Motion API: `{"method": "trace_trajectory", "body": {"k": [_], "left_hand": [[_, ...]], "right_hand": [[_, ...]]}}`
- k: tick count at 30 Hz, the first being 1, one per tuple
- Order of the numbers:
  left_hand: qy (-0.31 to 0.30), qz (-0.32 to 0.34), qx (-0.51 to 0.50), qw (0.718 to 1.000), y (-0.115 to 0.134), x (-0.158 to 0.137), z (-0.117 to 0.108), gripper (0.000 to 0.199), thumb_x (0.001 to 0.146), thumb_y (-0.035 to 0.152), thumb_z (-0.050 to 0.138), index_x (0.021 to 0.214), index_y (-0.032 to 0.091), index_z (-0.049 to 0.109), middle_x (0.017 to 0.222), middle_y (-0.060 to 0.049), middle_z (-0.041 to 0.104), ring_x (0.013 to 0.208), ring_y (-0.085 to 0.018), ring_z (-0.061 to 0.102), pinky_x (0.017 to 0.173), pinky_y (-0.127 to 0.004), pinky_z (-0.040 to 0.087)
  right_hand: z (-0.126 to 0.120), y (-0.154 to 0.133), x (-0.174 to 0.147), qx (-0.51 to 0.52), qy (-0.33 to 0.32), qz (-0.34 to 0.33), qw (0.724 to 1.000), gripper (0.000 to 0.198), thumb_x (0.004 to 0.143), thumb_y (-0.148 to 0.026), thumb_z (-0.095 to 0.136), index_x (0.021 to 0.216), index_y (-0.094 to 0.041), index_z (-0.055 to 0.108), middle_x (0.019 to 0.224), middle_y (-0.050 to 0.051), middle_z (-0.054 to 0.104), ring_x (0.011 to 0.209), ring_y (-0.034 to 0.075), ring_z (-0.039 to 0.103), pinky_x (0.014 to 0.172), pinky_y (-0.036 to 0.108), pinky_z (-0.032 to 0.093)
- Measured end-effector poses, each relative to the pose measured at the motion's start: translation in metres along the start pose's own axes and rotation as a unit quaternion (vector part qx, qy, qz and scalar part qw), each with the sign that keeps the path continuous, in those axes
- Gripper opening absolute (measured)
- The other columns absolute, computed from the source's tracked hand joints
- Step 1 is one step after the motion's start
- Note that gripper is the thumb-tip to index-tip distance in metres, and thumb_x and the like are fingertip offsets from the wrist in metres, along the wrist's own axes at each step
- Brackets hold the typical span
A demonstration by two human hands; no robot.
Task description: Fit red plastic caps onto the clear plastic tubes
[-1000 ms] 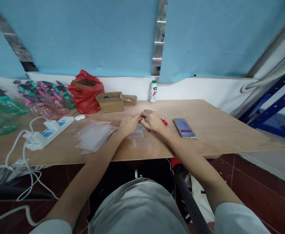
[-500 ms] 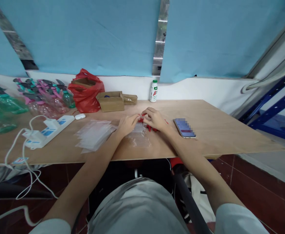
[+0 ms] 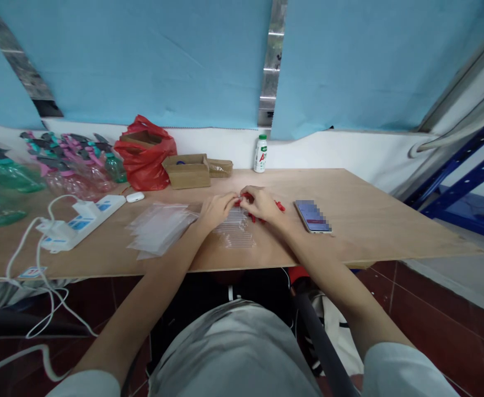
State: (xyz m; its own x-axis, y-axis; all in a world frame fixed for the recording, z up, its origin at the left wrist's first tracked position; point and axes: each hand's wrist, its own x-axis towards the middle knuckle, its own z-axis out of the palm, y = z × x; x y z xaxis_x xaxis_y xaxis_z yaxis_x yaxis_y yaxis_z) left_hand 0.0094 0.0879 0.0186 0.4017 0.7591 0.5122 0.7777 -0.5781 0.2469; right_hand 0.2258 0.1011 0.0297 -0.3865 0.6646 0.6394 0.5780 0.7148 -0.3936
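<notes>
My left hand (image 3: pixel 219 209) and my right hand (image 3: pixel 262 204) meet over the wooden table, their fingertips pinched close together. Something small and red shows between the fingers, too small to name. Under and in front of the hands lie several thin clear sticks (image 3: pixel 238 238) in a row. Small red pieces (image 3: pixel 280 205) lie to the right of my right hand, and more are partly hidden beneath it. Left of my left forearm, a fanned stack of clear plastic bags (image 3: pixel 157 229) rests on the table.
A phone (image 3: pixel 313 216) lies on the right. Behind stand a white bottle (image 3: pixel 261 154), an open cardboard box (image 3: pixel 188 172) and a red plastic bag (image 3: pixel 146 162). At left are a power strip (image 3: pixel 85 223) with cables, a white case (image 3: pixel 135 197) and several spray bottles (image 3: pixel 76 182).
My right hand's fingers have curled in a little and shifted slightly lower, uncovering more red pieces at its right. My left hand stays almost in place.
</notes>
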Motion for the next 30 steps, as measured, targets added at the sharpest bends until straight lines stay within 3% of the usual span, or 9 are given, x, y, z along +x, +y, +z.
{"method": "trace_trajectory", "body": {"k": [13,23,30], "left_hand": [[-0.005,0.01,0.001,1.0,-0.001,0.0,-0.005,0.049,0.115,0.051,0.034,0.128,0.029,0.076,0.117,-0.008,0.082,0.105,-0.027,0.075,0.086,-0.036,0.049],[0.005,-0.026,0.011,1.0,-0.004,-0.002,-0.003,0.049,0.114,0.054,0.035,0.118,0.029,0.077,0.105,-0.006,0.082,0.098,-0.026,0.074,0.082,-0.034,0.047],[-0.014,-0.042,0.005,0.999,-0.003,0.0,-0.005,0.041,0.114,0.05,0.041,0.128,0.029,0.073,0.113,-0.006,0.082,0.102,-0.027,0.075,0.085,-0.035,0.049]], "right_hand": [[0.0,-0.005,0.002,0.059,0.006,0.007,0.998,0.018,0.087,-0.022,0.058,0.093,-0.017,0.074,0.074,0.001,0.071,0.062,0.015,0.058,0.07,0.028,0.045],[-0.007,0.015,-0.001,0.109,-0.049,-0.022,0.993,0.028,0.098,-0.033,0.063,0.119,-0.018,0.072,0.107,0.008,0.079,0.089,0.02,0.07,0.082,0.032,0.055],[-0.02,0.019,-0.004,0.197,-0.105,0.069,0.972,0.034,0.101,-0.052,0.064,0.108,-0.021,0.076,0.086,0.006,0.077,0.063,0.018,0.068,0.056,0.029,0.052]]}}
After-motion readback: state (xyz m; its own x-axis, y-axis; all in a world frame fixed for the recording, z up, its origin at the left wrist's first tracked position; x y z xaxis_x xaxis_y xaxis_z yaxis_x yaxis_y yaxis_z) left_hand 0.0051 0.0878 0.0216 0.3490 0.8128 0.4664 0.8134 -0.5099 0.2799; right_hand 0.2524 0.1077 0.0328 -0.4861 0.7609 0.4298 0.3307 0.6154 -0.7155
